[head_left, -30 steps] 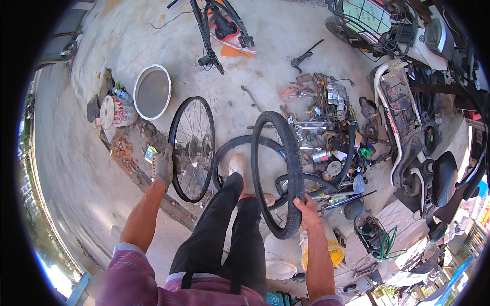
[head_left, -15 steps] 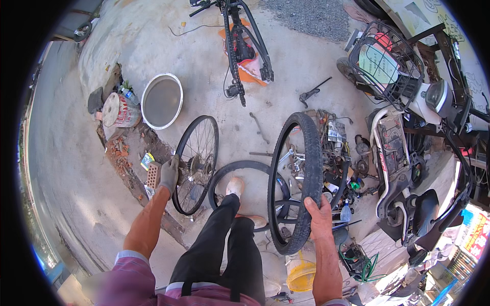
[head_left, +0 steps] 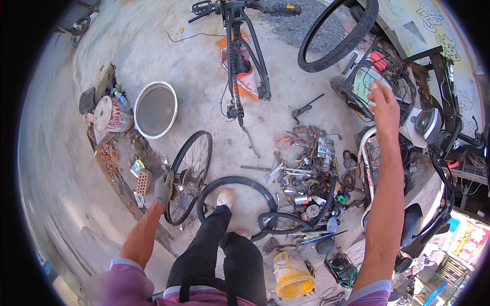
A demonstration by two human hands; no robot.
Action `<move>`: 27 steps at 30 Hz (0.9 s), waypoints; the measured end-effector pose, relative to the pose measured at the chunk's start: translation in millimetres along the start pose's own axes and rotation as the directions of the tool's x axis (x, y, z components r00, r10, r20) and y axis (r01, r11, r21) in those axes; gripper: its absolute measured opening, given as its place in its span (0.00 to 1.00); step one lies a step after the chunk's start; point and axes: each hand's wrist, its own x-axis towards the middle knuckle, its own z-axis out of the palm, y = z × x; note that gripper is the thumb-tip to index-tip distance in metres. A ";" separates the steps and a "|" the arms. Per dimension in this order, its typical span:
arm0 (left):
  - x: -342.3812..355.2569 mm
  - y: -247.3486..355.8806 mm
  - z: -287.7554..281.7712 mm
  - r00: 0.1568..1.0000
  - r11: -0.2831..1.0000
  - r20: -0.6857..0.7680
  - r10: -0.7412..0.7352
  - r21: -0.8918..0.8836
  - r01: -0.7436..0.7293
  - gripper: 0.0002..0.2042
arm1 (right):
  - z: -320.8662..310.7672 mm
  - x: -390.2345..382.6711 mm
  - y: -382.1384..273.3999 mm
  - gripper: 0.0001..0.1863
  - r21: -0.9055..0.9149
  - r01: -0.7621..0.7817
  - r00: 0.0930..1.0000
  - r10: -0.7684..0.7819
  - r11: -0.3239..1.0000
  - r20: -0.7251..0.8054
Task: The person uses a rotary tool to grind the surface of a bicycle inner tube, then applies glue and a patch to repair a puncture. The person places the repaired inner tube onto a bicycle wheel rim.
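Note:
My gloved left hand [head_left: 164,188] is closed on the rim of a spoked bicycle wheel [head_left: 208,155], which stands tilted on the ground to my left. My bare right hand [head_left: 384,104] reaches forward on the right, fingers stretched out and holding nothing. Beyond it, at the far right, is a knobbly black bicycle tyre [head_left: 348,48], apart from the hand; whether it touches anything there I cannot tell. A thin black ring [head_left: 235,180], a tyre or tube, lies round my left foot. Beside it is a looped black tube [head_left: 286,229].
Ahead stands a black bicycle frame [head_left: 230,56] with its chain hanging. A water-filled basin [head_left: 176,104] is at the left. Wrenches and other tools [head_left: 301,173] litter the floor to the right. Near me is a yellow bucket [head_left: 293,275]; a scooter with a wire basket [head_left: 403,86] stands at right.
My right hand has let go of the knobbly tyre and moved forward and right. The tyre has gone from beside my leg to the far right. My left hand still holds the wheel.

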 end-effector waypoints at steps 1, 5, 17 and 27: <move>-3.3 5.0 1.1 0.999 0.998 0.014 -0.051 -0.028 0.051 0.22 | 11.2 -18.7 22.2 0.29 -0.023 -0.096 0.989 0.098 0.995 0.115; -10.8 17.0 4.4 0.997 0.996 0.009 0.082 0.039 -0.082 0.23 | 64.0 -120.3 115.7 0.23 -0.045 -0.388 0.839 0.373 0.921 0.396; -11.2 -25.1 20.4 0.931 0.880 -0.094 0.352 0.373 -0.295 0.25 | 96.8 -387.4 283.8 0.19 0.219 -0.769 0.603 0.567 0.600 0.561; -54.1 -62.2 49.0 0.831 0.709 -0.040 0.555 0.546 -0.447 0.28 | 30.8 -581.2 446.9 0.16 0.248 -0.846 0.531 0.695 0.473 0.484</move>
